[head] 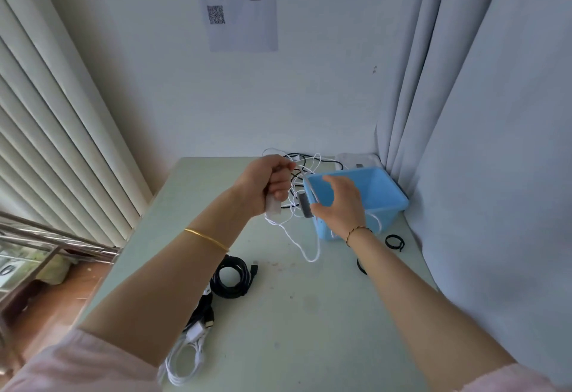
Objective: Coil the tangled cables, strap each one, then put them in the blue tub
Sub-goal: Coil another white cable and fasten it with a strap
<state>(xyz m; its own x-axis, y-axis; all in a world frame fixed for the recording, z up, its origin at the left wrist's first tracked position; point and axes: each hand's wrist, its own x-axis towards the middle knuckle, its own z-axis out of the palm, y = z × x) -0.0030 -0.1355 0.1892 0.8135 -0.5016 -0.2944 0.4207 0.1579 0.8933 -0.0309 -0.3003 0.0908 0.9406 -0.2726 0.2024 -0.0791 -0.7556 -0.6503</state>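
A: Nearest to us, a white coil [182,360] at the table [294,329] edge. Thin, glossy and limp.

B: Beside it we have loose black leads [201,311], then a wound black coil [230,278]. It looks rubbery and thicker, so we'd guess it springs open unless strapped.

A: Two black strap rings [394,241] lie flat on the right, near the tub.

B: On to the hands. The left hand [269,184] is a clenched fist round the white cable [305,246], with a white block [274,207] sticking out below the fist.

A: The right hand [339,203] has its thumb and curled fingers on a grey barrel [305,204], and a white strand crosses the palm. We read that as a grasp.

B: The cable hangs between the hands and droops in a loop to the table. It looks light, soft and slick, and we think it will slide through loose fingers.

A: We'd hold it at the stiff ends, block and barrel, and wind the slack between them.

B: The blue tub [380,193] sits right behind the right hand. It's smooth plastic with sloped walls, and we see no cables in it.

A: Farthest back, a black-and-white tangle [305,164] lies against the wall and is not yet sorted.
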